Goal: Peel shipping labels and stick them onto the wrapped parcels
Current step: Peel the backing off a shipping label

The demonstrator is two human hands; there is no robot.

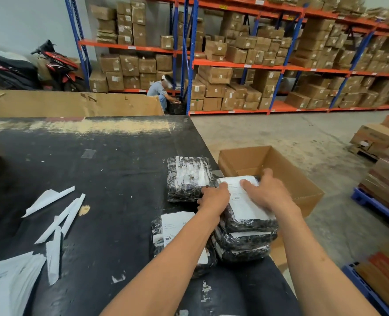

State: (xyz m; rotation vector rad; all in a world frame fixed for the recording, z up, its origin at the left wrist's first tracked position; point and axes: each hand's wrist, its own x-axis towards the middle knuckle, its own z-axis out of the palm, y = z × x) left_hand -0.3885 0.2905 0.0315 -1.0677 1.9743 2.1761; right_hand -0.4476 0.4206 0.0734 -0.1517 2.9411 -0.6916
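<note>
A stack of black wrapped parcels [246, 245] sits at the right edge of the dark table [97, 169]. The top parcel [250, 221] carries a white shipping label [246, 206]. My left hand [214, 197] rests on the label's left side with its fingers curled at the parcel's edge. My right hand [266, 190] presses flat on the label's right side. Another labelled parcel [177, 226] lies under my left forearm. A further wrapped parcel [187, 176] lies just behind my left hand.
An open cardboard box [287, 176] stands on the floor right of the table. Peeled backing strips [58, 215] and label sheets [4, 279] lie on the table's left. Shelves of cartons fill the back; a person [159, 90] crouches there. Pallets [380, 201] stand at right.
</note>
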